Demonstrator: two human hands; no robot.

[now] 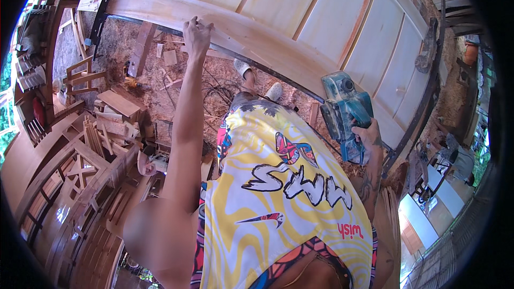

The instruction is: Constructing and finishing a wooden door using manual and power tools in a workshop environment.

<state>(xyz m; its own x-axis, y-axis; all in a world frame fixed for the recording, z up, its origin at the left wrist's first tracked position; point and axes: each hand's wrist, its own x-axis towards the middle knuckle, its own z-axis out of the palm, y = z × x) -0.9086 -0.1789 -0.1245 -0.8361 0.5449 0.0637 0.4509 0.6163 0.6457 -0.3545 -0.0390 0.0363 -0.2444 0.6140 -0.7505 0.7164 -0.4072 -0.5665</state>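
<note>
A large pale wooden panel (278,0), built of boards set in a frame, lies across the far side. My left hand (197,35) rests on the near rail (155,6) of its frame, holding nothing, with its fingers apart and slightly bent. My right hand (367,134) is closed round the handle of a dusty teal power tool that looks like a belt sander (345,107). The sander sits at the right end of the near rail, partly over its edge. Its underside is hidden, so I cannot tell how much of it touches the wood.
Dark bars (423,96) edge the panel's support. A worn wooden block (426,48) lies at its right end. Below are sawdust-covered ground (166,96), cables and offcuts, with my feet near the panel. Wooden frames (80,182) and stacked timber (120,104) crowd the left.
</note>
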